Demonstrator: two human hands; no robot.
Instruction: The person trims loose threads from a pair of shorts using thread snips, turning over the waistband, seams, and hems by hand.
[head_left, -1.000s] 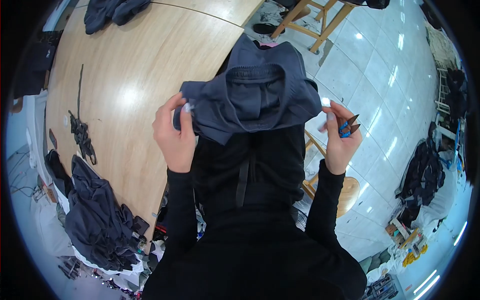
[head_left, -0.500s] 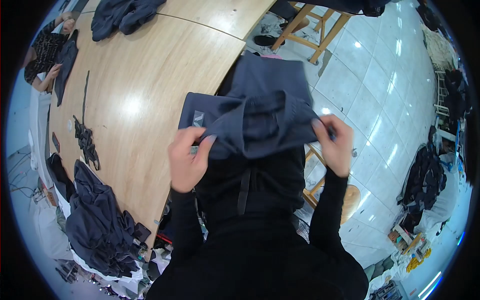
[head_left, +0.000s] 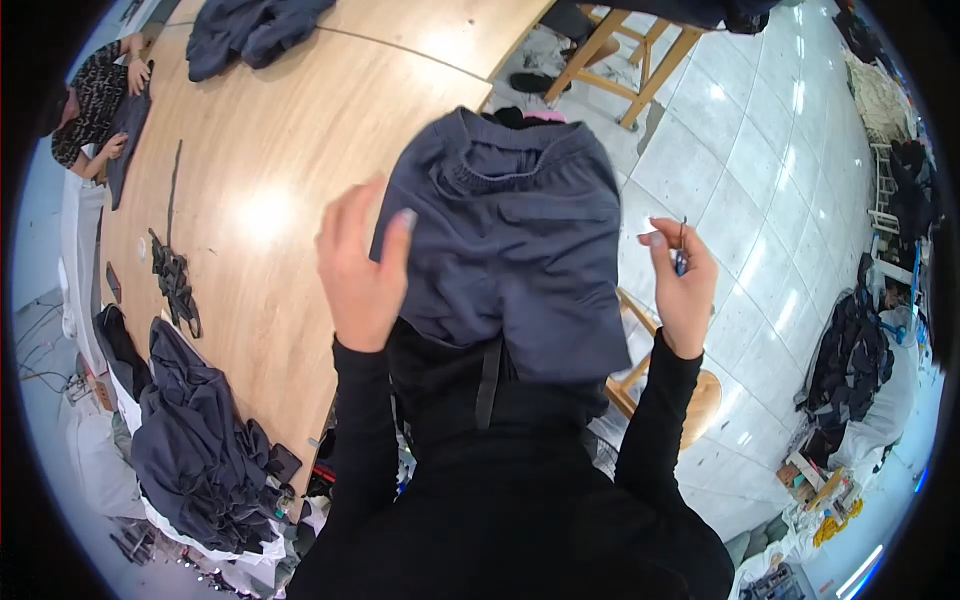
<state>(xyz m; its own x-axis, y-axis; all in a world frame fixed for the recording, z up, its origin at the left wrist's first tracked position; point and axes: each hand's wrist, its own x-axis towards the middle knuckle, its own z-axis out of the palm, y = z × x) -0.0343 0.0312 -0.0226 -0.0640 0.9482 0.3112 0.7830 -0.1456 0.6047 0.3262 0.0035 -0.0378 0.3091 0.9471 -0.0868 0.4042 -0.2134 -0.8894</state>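
Note:
A pair of dark blue-grey pants [head_left: 510, 235] with a gathered elastic waistband lies over my lap and against the table edge, its waist opening at the far end. My left hand [head_left: 362, 265] hovers at the left side of the pants, fingers spread, holding nothing. To the right, apart from the cloth, my right hand [head_left: 684, 285] is curled around a small object [head_left: 681, 262] with a bluish part and a thin dark tip. Most of that object is hidden by the fingers, so its kind is unclear.
The wooden table [head_left: 290, 130] extends to my left, with a dark garment [head_left: 255, 35] at its far end, black straps [head_left: 172, 280] and a heap of dark clothes [head_left: 195, 450]. Another person [head_left: 95, 110] handles cloth at far left. A wooden stool [head_left: 640, 75] stands ahead.
Both hands have let go of the pants and drawn apart from them. The pants now lie spread, with the waistband moved away from me and a leg lying nearer my body.

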